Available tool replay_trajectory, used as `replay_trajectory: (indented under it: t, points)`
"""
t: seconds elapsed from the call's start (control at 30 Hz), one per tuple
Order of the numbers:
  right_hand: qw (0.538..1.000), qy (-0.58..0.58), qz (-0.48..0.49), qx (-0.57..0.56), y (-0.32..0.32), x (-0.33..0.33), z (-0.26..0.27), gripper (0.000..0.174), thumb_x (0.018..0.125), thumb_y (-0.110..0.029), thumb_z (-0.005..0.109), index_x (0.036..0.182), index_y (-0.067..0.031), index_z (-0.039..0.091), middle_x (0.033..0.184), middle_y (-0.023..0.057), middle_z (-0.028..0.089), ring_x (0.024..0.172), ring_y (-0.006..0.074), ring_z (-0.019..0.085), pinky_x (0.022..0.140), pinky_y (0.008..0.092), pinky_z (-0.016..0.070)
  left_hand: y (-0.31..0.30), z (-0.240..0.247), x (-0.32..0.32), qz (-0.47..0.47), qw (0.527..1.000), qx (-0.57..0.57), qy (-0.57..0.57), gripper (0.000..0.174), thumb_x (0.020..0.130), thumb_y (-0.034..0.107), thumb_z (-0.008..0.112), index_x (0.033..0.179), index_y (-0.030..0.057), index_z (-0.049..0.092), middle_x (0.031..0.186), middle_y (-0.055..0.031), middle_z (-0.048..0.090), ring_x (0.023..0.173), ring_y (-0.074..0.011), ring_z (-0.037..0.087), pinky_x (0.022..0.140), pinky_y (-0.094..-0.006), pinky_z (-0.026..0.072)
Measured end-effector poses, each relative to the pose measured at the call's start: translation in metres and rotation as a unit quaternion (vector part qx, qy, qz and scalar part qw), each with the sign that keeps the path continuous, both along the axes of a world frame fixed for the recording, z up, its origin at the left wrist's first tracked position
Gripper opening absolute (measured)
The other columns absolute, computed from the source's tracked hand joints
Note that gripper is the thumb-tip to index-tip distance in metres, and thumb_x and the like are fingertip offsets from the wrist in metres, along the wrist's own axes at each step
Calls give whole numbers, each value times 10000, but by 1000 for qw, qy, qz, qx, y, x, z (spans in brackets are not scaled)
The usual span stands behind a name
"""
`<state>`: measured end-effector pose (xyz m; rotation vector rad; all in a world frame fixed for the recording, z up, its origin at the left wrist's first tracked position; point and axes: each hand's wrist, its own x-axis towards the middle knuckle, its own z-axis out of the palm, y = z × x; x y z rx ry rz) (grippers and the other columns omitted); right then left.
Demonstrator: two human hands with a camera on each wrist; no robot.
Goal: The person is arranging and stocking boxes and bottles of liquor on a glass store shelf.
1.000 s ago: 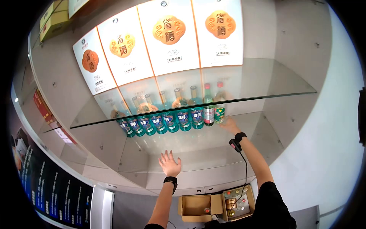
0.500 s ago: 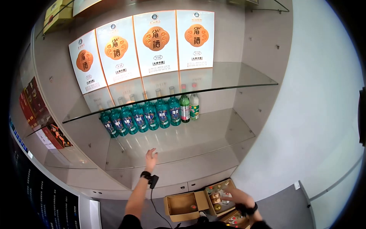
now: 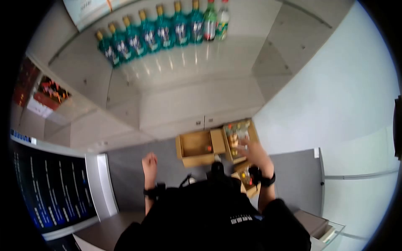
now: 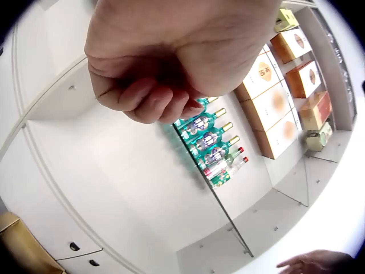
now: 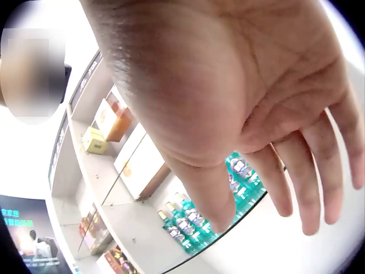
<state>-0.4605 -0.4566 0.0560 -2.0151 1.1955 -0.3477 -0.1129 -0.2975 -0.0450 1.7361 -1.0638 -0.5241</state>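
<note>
The left hand (image 3: 149, 163) hangs over the grey floor, left of an open cardboard box (image 3: 197, 160); in the left wrist view its fingers (image 4: 151, 103) are curled in with nothing visible in them. The right hand (image 3: 256, 155), fingers spread and holding nothing, hovers over the right edge of a carton of bottles (image 3: 226, 146); its open palm (image 5: 239, 103) fills much of the right wrist view. A lower carton (image 3: 253, 193) with bottles lies partly behind the wrist and body.
Teal bottles (image 3: 163, 32) stand in a row on the shelf, with a green bottle (image 3: 210, 24) and a clear bottle (image 3: 222, 24) at its right end. Cabinet drawers (image 3: 171, 121) are behind the cartons. A white wall (image 3: 318, 100) is at the right.
The view has tilted down to the floor. Both hands have left the shelf area and come back toward the body; the left fingers, spread earlier, are now curled in.
</note>
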Motion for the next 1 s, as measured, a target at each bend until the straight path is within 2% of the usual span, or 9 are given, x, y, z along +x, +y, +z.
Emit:
replay_trajectory:
  t: [0.07, 0.17, 0.33, 0.43, 0.47, 0.6, 0.83, 0.93, 1.0]
  points:
    - [1000, -6, 6, -12, -6, 15, -2, 373, 775, -232, 612, 1059, -3, 536, 898, 181, 608, 841, 327, 577, 720, 352, 451, -5, 6, -2, 21, 1000, -3, 8, 220, 764, -24, 339, 555, 29, 382, 488, -7, 323, 463, -73, 290, 428, -245, 228]
    - [999, 8, 50, 8, -5, 32, -17, 417, 776, -254, 615, 1094, 2, 527, 921, 174, 613, 853, 317, 583, 729, 341, 456, -3, 28, -12, 41, 998, 32, 29, 211, 751, -37, 335, 560, 31, 393, 489, 11, 313, 462, -60, 277, 427, -237, 218]
    - [984, 62, 103, 129, 28, 38, -66, 499, 770, -365, 614, 1115, -19, 510, 938, 162, 617, 881, 309, 583, 763, 355, 449, 20, 2, -18, 27, 996, 73, 34, 185, 726, -64, 333, 579, 21, 408, 501, 7, 317, 466, -51, 276, 429, -235, 220]
    - [975, 87, 110, 172, 43, 35, -86, 497, 773, -370, 611, 1111, -20, 511, 946, 161, 617, 887, 306, 582, 776, 347, 447, 45, -11, -23, 17, 990, 128, 56, 193, 738, -65, 333, 584, 20, 414, 514, 1, 329, 468, -53, 280, 431, -234, 221]
    - [977, 75, 103, 173, 46, 34, -91, 405, 789, -292, 604, 1070, -7, 542, 941, 151, 622, 890, 259, 598, 772, 317, 458, 51, -18, -24, 16, 992, 119, 46, 189, 744, -59, 340, 592, 11, 427, 490, -15, 330, 446, -62, 289, 417, -247, 225]
    - [963, 75, 75, 248, 38, 35, -124, 358, 790, -280, 600, 1034, -20, 570, 880, 131, 635, 845, 223, 606, 748, 307, 464, 61, -35, -27, 14, 989, 142, 38, 183, 751, -51, 352, 599, -1, 440, 464, -45, 332, 417, -86, 299, 404, -266, 232]
    - [936, 116, 152, 295, -2, 17, -301, 346, 777, -334, 582, 905, -16, 620, 796, 108, 641, 735, 232, 606, 687, 301, 466, 59, -67, -41, -23, 985, 169, 35, 152, 732, -31, 369, 600, 1, 437, 467, -93, 349, 397, -146, 334, 416, -296, 257]
    - [932, 229, 186, 210, -29, 26, -375, 266, 783, -271, 512, 754, -27, 612, 699, 141, 625, 613, 275, 597, 568, 338, 464, 65, -81, -53, 12, 968, 242, 65, 150, 722, -31, 369, 593, 0, 437, 467, -101, 347, 396, -160, 337, 419, -297, 260]
    - [908, 267, 253, 200, -50, 11, -471, 394, 758, -340, 455, 830, 6, 630, 897, 248, 588, 880, 399, 555, 783, 428, 447, 75, -95, -62, 37, 965, 247, 84, 153, 722, -36, 363, 589, -7, 433, 466, -98, 333, 391, -143, 315, 415, -279, 252]
